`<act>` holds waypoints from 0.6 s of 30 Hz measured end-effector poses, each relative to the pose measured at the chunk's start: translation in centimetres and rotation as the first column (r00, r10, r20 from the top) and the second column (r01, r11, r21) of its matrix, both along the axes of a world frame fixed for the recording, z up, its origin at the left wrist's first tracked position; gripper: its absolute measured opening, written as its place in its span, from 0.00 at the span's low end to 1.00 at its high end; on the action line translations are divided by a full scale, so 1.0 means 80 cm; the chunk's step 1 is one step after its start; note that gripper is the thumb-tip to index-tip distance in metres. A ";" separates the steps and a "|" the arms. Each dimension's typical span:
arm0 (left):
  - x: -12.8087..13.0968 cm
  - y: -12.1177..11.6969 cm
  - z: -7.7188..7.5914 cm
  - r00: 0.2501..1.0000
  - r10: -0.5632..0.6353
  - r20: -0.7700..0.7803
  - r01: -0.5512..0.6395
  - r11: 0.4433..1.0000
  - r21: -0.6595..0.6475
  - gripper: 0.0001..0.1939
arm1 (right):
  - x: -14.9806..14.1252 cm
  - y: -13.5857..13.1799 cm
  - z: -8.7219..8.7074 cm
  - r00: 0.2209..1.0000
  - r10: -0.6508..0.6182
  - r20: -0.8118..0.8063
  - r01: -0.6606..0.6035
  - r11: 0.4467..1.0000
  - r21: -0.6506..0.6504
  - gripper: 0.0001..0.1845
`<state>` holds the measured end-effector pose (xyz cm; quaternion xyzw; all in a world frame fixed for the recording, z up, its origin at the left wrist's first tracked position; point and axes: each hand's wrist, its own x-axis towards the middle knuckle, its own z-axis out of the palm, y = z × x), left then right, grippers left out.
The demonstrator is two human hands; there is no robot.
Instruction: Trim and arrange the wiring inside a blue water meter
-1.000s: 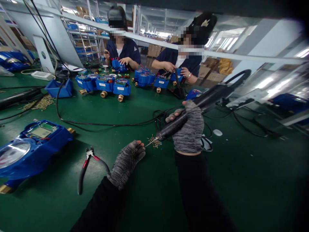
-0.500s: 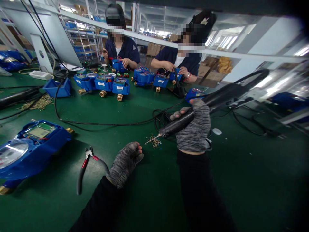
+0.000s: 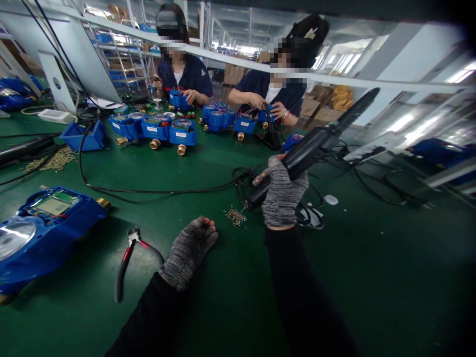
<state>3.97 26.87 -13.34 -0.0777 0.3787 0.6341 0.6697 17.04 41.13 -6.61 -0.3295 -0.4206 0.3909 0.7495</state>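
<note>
My right hand (image 3: 284,193), in a grey knit glove with bare fingertips, is wrapped round a black electric screwdriver (image 3: 310,151). The tool slants down to the left, its bit at a small pile of screws (image 3: 235,216) on the green table. In the same kind of glove, my left hand (image 3: 189,250) rests on the table left of that pile, fingers curled inward. Small dark bits show in its palm, too small to name for certain. Beside my left wrist lie cutting pliers (image 3: 131,253) with red and black handles. Further left sits a blue meter (image 3: 48,233) with an exposed circuit board.
Several blue meters (image 3: 154,128) with brass fittings stand across the table. A blue bin (image 3: 84,136) is near a larger heap of screws (image 3: 55,159). Black cable (image 3: 163,191) crosses the table and coils near my right hand. Two co-workers sit opposite, their hands on blue units.
My right hand has moved slightly left and down, and the screwdriver is tilted more steeply, its bit now at the screw pile. My left hand stays nearly still; the view has shifted slightly.
</note>
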 end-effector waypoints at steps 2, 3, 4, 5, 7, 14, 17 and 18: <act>0.000 0.000 0.000 1.000 -0.005 0.004 0.005 1.000 -0.001 0.04 | 0.001 0.000 -0.001 1.000 -0.008 0.021 0.008 1.000 0.011 0.19; 0.000 0.001 0.001 1.000 -0.006 0.004 0.006 1.000 0.001 0.04 | 0.001 0.001 -0.002 1.000 -0.012 0.027 0.012 1.000 0.012 0.19; 0.000 0.001 0.001 1.000 -0.007 0.004 0.007 1.000 0.003 0.04 | 0.001 0.001 -0.003 0.999 -0.015 0.033 0.014 1.000 0.012 0.19; 0.000 0.000 0.001 1.000 -0.007 0.004 0.007 1.000 0.006 0.03 | 0.001 0.002 -0.004 0.999 -0.017 0.038 0.017 1.000 0.012 0.19; 0.000 0.000 0.000 1.000 -0.008 0.002 0.008 1.000 0.012 0.03 | 0.001 0.004 -0.007 0.998 -0.021 0.052 0.020 1.000 0.013 0.19; 0.000 -0.001 -0.006 1.000 -0.020 -0.009 0.020 0.999 0.041 0.03 | 0.002 0.000 -0.002 1.000 0.000 0.012 0.000 1.000 0.028 0.18; 0.000 -0.002 -0.009 0.999 -0.028 -0.019 0.029 0.998 0.060 0.03 | 0.005 -0.005 0.007 0.999 0.023 -0.023 -0.022 0.999 0.049 0.18; 0.000 -0.002 -0.010 0.999 -0.033 -0.022 0.034 0.997 0.066 0.03 | 0.006 -0.006 0.010 0.999 0.028 -0.040 -0.026 0.998 0.049 0.18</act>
